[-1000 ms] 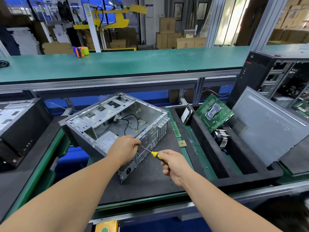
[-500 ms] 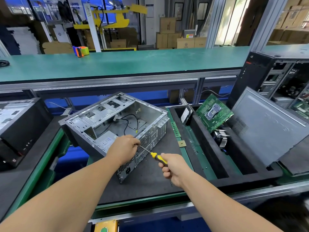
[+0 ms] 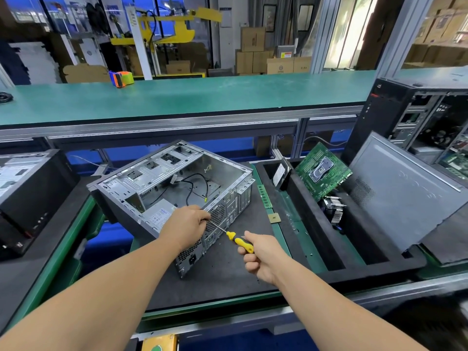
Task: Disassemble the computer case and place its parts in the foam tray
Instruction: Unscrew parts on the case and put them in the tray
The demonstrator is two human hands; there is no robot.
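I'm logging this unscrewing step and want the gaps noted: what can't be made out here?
All in the head view:
- Screwdriver tip and the screw: hidden behind the left hand at the computer case rear panel.
- What the left hand's fingers pinch: curled out of sight.
- Power supply label: print too small.
- Heatsink: partly sunk in the foam tray slot.
- Black tower at right: cut off by the frame edge.

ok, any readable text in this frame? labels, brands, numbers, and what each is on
None reads clearly.
Power supply label inside the computer case: printed lines, too small.
Hard drive sticker in the foam tray: too small.
Cardboard boxes behind: logo marks, blurred.
Yellow and red sign near the boxes: blurred.
Red badge on the black tower at right: unreadable.
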